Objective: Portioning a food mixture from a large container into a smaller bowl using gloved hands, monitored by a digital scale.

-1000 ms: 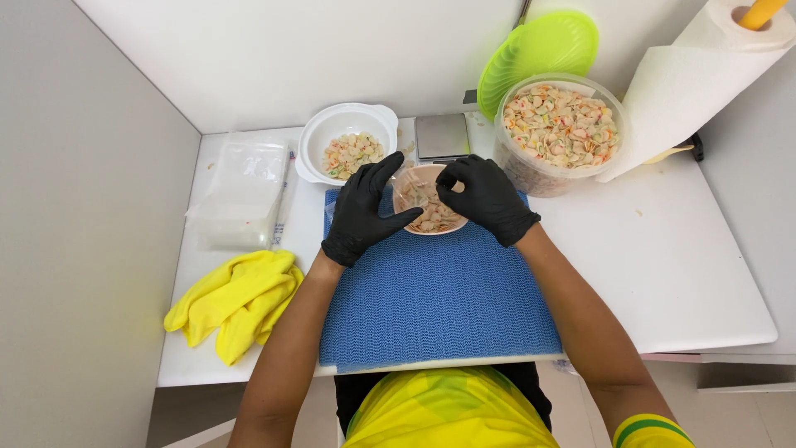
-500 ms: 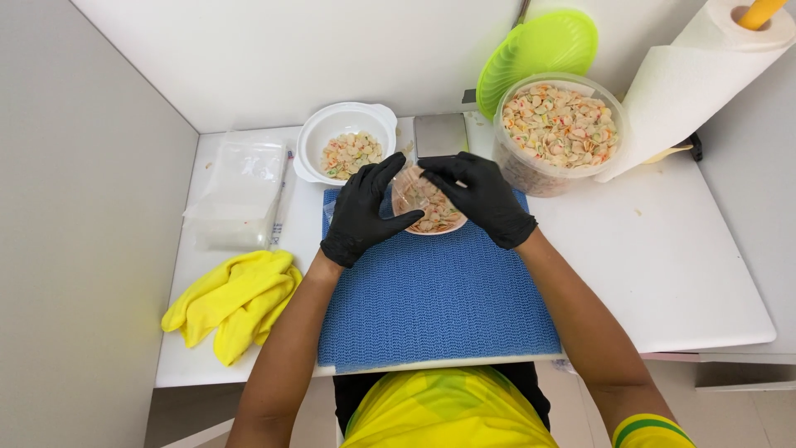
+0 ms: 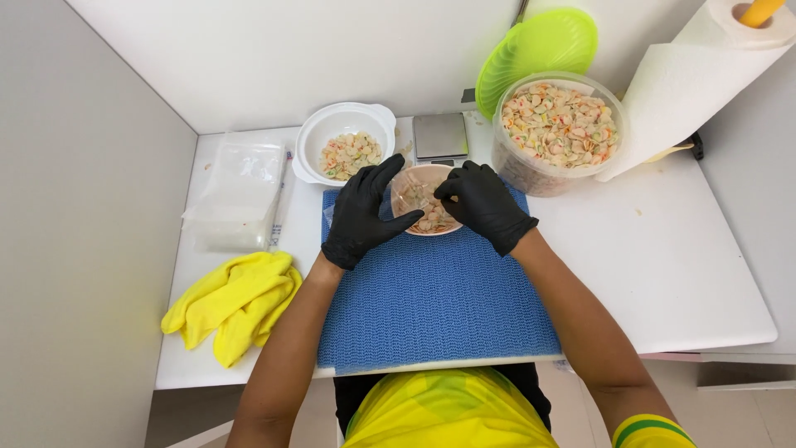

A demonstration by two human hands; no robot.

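My left hand (image 3: 362, 214) in black glove, fingers spread, rests vs. the left side of the small pinkish bowl of shell pasta (image 3: 423, 199) at the far edge of the blue mesh mat (image 3: 435, 299) on the white counter (image 3: 688, 257), w/ my right hand (image 3: 483, 205) curled over its right rim, fingertips pinched above the pasta.

A small bowl (image 3: 424, 199) sits on the mat's (image 3: 431, 299) far edge; behind it the scale (image 3: 440, 135), left a handled bowl (image 3: 344, 145), right a tub (image 3: 557, 133).
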